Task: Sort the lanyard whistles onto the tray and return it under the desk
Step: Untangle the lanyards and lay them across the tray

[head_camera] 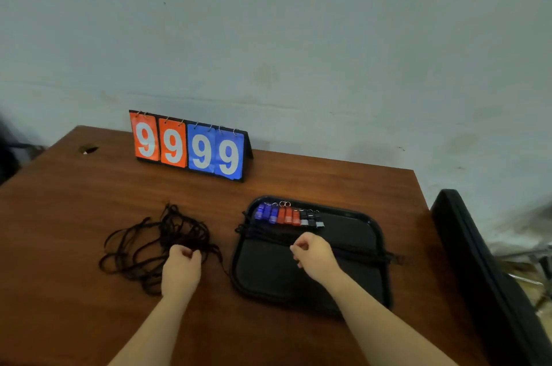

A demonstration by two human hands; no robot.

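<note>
Whistles (287, 215) on tray (370, 234) — beyond fisted right hand (313, 255), left hand (181, 267) clutching cords (155, 243)

Whistles (288, 215) on tray (363, 273); cords (155, 243) left; scoreboard (189, 146) behind.

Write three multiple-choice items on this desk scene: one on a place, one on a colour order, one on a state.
1. Where do the whistles lie?
A. along the far edge of the tray
B. in the cord pile
C. beside the scoreboard

2. Left to right, the whistle colours run:
A. red, black, blue
B. blue, red, black
C. black, blue, red

3. The left hand is:
A. flat on the desk
B. closed on the loose black cords
C. lifting the tray

Key: 1 A, the row sits by the far rim; 2 B, blue starts at left; 3 B, its fist rests at the tangle's edge.
</note>
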